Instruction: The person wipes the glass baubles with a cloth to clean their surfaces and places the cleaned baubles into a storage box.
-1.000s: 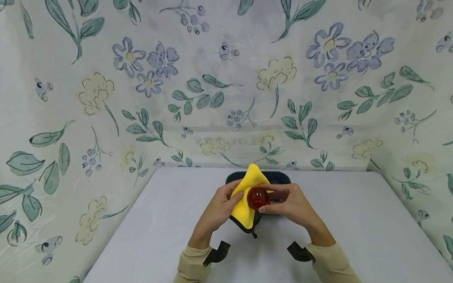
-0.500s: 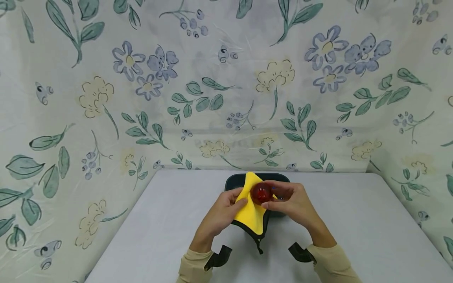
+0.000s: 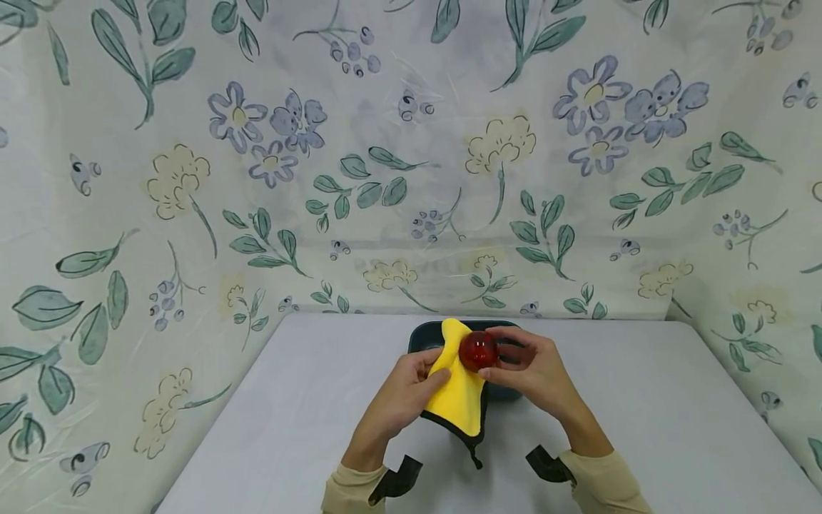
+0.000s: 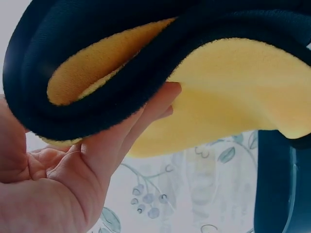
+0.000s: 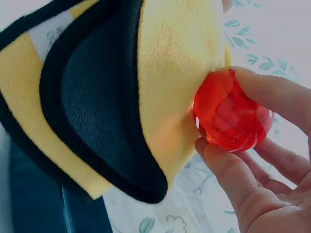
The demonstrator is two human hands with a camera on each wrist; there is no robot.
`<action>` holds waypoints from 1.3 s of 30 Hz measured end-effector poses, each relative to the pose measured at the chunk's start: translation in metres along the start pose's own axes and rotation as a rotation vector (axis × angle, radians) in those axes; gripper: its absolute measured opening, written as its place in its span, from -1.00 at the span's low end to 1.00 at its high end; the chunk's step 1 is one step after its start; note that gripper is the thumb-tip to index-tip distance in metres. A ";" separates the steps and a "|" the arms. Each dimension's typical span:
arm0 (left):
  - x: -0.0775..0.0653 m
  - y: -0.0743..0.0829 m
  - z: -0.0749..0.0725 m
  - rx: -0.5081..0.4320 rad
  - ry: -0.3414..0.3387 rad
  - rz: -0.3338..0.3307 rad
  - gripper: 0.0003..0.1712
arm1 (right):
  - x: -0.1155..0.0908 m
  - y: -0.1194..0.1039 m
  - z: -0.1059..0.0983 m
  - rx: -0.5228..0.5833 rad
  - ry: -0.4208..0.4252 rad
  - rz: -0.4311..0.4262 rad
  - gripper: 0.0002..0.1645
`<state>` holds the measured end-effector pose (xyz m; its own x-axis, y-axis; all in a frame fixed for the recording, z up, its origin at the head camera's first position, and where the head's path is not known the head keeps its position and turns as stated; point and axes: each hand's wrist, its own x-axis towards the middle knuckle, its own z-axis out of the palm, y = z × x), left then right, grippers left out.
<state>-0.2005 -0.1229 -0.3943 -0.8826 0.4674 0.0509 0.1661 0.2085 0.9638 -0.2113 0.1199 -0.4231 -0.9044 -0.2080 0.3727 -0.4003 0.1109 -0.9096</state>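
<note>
A yellow cloth [image 3: 457,400] with dark edging hangs from my left hand [image 3: 411,389], its thumb pressed over the front. In the left wrist view the cloth [image 4: 228,87] folds over the fingers, showing a dark reverse side. My right hand [image 3: 533,364] pinches a clear red ball [image 3: 478,350] between thumb and fingertips. The right wrist view shows the ball [image 5: 233,111] touching the yellow face of the cloth [image 5: 180,63]. Part of the left hand's fingers is hidden behind the cloth.
Behind the hands a dark tray [image 3: 424,335] stands on the white table [image 3: 308,414], its inside mostly covered by cloth and hands. A flower-printed curtain [image 3: 385,214] rises at the table's back edge. Black straps [image 3: 397,480] stick out at both wrists.
The red ball has shifted slightly right, still in the right hand's pinch. The cloth's lower corner hangs lower and further right, and the left hand has moved a little to the right.
</note>
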 end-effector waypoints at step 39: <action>-0.004 0.005 0.006 0.218 0.165 0.155 -0.47 | -0.001 0.009 0.006 -0.164 -0.166 -0.049 -0.29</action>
<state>-0.1934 -0.1184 -0.3916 -0.8958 0.3660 0.2523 0.3792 0.3332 0.8632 -0.2131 0.1152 -0.4333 -0.8518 -0.3726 0.3683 -0.4744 0.2503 -0.8440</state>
